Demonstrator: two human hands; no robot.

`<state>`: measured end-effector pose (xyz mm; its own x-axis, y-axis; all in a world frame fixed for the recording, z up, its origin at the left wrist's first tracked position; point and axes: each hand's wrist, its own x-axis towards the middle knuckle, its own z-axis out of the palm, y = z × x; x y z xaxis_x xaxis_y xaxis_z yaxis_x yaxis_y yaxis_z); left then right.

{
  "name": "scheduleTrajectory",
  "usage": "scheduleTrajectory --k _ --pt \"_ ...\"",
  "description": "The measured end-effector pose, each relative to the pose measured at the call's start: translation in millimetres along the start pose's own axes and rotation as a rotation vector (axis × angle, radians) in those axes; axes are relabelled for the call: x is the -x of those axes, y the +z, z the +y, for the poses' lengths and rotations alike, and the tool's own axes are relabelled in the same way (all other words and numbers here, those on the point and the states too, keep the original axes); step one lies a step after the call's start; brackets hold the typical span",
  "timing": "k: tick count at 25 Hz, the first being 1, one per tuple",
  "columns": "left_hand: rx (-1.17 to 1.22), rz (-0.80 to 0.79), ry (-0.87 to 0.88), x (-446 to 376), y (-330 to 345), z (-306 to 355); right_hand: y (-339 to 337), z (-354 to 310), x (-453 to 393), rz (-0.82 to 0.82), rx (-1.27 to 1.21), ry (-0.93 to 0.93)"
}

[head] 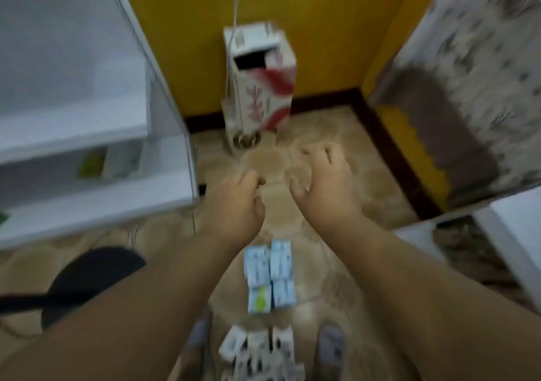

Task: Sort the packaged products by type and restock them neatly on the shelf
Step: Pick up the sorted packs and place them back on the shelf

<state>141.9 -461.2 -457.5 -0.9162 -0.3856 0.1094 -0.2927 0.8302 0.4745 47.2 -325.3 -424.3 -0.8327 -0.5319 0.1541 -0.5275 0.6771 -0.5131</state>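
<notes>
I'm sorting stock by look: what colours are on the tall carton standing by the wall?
The tall carton is white with red swirls and markings, seen in the head view, though blurred.

Cardboard carton, matt; white shelf smooth; floor glossy tile.

Head camera looking steeply down from a standing person's height.

The single wide-angle view is facing forward and down at the tiled floor, taking in both bare forearms reaching out from the bottom edge. It is sitting close to the arms and farther from the yellow wall at the top. A white shelf is filling the left side, patterned fabric the right. The whole frame is blurring; edges are bending outward.
</notes>
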Motion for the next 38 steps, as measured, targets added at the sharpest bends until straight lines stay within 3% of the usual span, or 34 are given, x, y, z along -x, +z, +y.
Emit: scheduleTrajectory --k 4,11,14,20,23,26,28,31,32,35,38 --pt "0.041 -0.219 -0.165 93.7 144.9 -91.0 172.4 68.1 87.0 -0.279 -0.071 0.12" --pt "0.128 -0.337 -0.422 164.1 344.9 -215.5 396.2 183.1 180.9 -0.452 -0.073 0.437" --pt "0.146 -0.379 -0.503 174.7 421.8 -252.7 466.1 236.7 193.2 -0.488 -0.032 0.474" --pt "-0.206 -0.69 -0.276 170.4 557.3 -287.8 568.6 311.9 181.5 -0.588 0.214 0.534" --pt "-0.3 -0.547 -0.211 168.4 585.5 -301.1 588.6 331.8 178.2 -0.494 0.275 0.57" --pt "-0.037 -0.41 -0.307 153.7 562.9 -304.7 564.1 332.8 171.6 -0.264 -0.042 0.622" --pt "0.281 -0.332 -0.581 140.8 521.9 -290.4 516.6 312.6 163.9 -0.209 -0.348 0.76" --pt "1.013 -0.093 -1.159 114.2 429.4 -234.0 406.0 269.5 142.3 -0.174 -0.981 1.117" --pt "1.174 -0.071 -1.269 103.1 389.2 -207.8 359.9 254.6 130.9 -0.189 -1.174 1.188" --pt "1.3 -0.083 -1.278 63.2 253.2 -114.9 202.9 212.0 92.1 -0.294 -1.399 1.2" --pt "1.358 -0.097 -1.139 32.5 134.8 -15.9 50.8 160.1 59.3 -0.37 -1.45 0.995"
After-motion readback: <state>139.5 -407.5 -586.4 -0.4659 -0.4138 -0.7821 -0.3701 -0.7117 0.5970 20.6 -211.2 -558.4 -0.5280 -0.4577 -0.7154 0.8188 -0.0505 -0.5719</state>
